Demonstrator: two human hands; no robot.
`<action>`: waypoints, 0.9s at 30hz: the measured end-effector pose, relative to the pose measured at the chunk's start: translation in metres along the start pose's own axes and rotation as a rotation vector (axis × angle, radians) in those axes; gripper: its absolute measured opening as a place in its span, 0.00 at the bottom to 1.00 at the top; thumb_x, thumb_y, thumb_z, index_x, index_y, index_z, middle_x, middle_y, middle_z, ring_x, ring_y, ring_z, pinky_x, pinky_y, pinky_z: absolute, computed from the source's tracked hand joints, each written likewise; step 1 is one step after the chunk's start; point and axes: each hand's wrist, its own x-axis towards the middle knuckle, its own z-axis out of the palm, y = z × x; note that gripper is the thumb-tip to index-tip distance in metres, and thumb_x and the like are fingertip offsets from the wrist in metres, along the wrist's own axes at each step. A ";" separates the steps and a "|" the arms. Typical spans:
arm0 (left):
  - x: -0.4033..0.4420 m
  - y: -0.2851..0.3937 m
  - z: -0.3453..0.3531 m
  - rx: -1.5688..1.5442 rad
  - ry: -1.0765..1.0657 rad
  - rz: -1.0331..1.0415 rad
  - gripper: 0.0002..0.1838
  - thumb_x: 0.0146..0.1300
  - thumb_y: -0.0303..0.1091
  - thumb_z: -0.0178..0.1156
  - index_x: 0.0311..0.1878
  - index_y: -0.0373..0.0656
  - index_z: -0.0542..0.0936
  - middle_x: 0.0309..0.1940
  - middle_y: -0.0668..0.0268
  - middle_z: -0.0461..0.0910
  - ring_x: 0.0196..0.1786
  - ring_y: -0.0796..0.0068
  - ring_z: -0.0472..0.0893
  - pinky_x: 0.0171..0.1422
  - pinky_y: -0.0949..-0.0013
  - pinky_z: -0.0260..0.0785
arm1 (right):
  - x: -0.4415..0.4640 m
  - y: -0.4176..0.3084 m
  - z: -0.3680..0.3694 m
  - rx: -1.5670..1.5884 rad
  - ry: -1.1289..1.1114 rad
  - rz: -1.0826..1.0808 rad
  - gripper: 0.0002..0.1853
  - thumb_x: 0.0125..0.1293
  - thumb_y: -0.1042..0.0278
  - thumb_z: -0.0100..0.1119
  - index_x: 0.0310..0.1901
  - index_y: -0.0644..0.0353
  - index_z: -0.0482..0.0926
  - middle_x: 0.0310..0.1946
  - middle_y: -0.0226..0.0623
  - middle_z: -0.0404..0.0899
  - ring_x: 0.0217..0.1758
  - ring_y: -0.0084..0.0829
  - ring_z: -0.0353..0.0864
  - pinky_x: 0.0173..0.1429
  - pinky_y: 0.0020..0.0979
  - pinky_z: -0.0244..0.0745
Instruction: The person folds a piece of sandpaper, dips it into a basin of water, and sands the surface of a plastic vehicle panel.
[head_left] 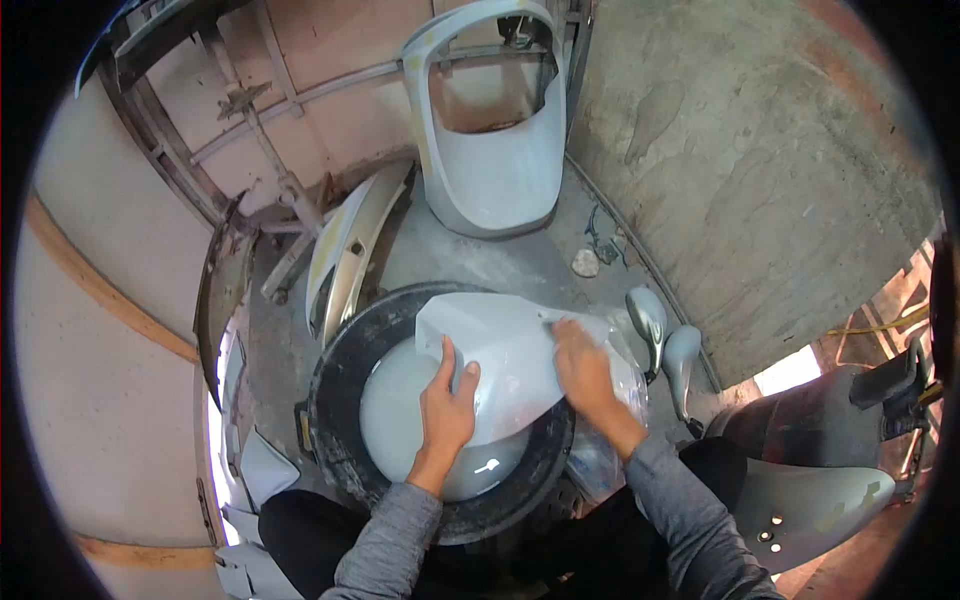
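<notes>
A black round plastic tub [332,400] has its clearest way in at its left half, where cloudy white water [388,415] lies uncovered. Over the tub's middle and far right, a broad, glossy white curved panel [500,365] bars a straight drop, with the left hand [447,415] and right hand [585,370] at it. Beyond the tub's far rim, grey concrete floor [470,262] leaves passage up to a tall white hollow-framed shell [490,180]. A silver-and-gold curved panel [350,250] stands close at the tub's far left. Right of the tub, 2 grey teardrop-shaped mirrors [682,355] and a crumpled clear plastic bag [597,467] obstruct; 2 black-clad knees [305,535] flank its near side.
</notes>
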 end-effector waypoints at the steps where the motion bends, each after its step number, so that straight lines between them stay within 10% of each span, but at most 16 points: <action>1: 0.003 0.006 -0.003 -0.004 -0.015 -0.013 0.36 0.75 0.44 0.59 0.79 0.39 0.63 0.56 0.35 0.82 0.61 0.50 0.84 0.65 0.61 0.71 | -0.015 -0.030 -0.007 0.079 -0.042 -0.214 0.21 0.73 0.71 0.50 0.64 0.66 0.79 0.67 0.57 0.75 0.76 0.54 0.70 0.80 0.49 0.62; 4: 0.006 -0.010 0.004 0.013 0.018 0.063 0.35 0.75 0.44 0.59 0.79 0.39 0.63 0.55 0.35 0.83 0.60 0.51 0.85 0.64 0.61 0.72 | -0.032 -0.064 -0.025 0.151 -0.227 -0.492 0.21 0.76 0.69 0.47 0.64 0.69 0.78 0.68 0.58 0.74 0.75 0.55 0.70 0.81 0.45 0.61; 8: 0.002 -0.009 0.005 0.024 0.051 0.154 0.35 0.75 0.44 0.59 0.79 0.38 0.64 0.56 0.36 0.83 0.60 0.49 0.84 0.65 0.62 0.72 | -0.001 -0.015 0.000 0.066 -0.001 0.014 0.23 0.73 0.73 0.52 0.68 0.65 0.76 0.71 0.56 0.72 0.79 0.52 0.66 0.81 0.48 0.60; 12: 0.011 -0.012 0.002 -0.037 0.008 0.124 0.35 0.74 0.43 0.60 0.79 0.38 0.64 0.56 0.36 0.83 0.61 0.50 0.84 0.65 0.62 0.72 | -0.037 -0.071 -0.021 0.184 -0.225 -0.447 0.22 0.76 0.70 0.48 0.67 0.69 0.76 0.71 0.59 0.71 0.78 0.56 0.66 0.82 0.47 0.60; 15: 0.003 -0.026 0.006 0.050 0.074 0.184 0.36 0.74 0.43 0.60 0.79 0.38 0.63 0.57 0.36 0.82 0.61 0.52 0.84 0.65 0.62 0.72 | 0.005 0.004 0.003 0.051 -0.022 -0.018 0.23 0.73 0.72 0.54 0.68 0.66 0.76 0.72 0.55 0.71 0.79 0.53 0.66 0.82 0.47 0.59; 19: 0.006 -0.010 -0.002 0.016 0.004 0.092 0.36 0.74 0.43 0.60 0.79 0.38 0.62 0.58 0.35 0.81 0.61 0.53 0.84 0.64 0.62 0.72 | -0.042 -0.056 -0.007 0.139 -0.081 -0.341 0.22 0.77 0.69 0.48 0.67 0.68 0.76 0.71 0.58 0.71 0.78 0.55 0.66 0.82 0.46 0.59; 24: 0.005 -0.018 0.007 0.046 0.078 0.202 0.36 0.74 0.42 0.60 0.80 0.39 0.62 0.58 0.36 0.82 0.60 0.52 0.84 0.64 0.62 0.73 | -0.003 -0.022 0.004 -0.012 -0.001 0.032 0.22 0.78 0.67 0.46 0.68 0.67 0.76 0.73 0.54 0.71 0.80 0.50 0.65 0.84 0.50 0.51; 27: 0.003 -0.011 0.001 -0.009 -0.011 0.048 0.36 0.74 0.42 0.60 0.80 0.38 0.61 0.59 0.36 0.81 0.61 0.51 0.84 0.65 0.63 0.72 | -0.040 -0.069 -0.006 -0.013 -0.136 -0.288 0.23 0.79 0.66 0.42 0.68 0.68 0.75 0.74 0.57 0.68 0.81 0.49 0.64 0.83 0.54 0.50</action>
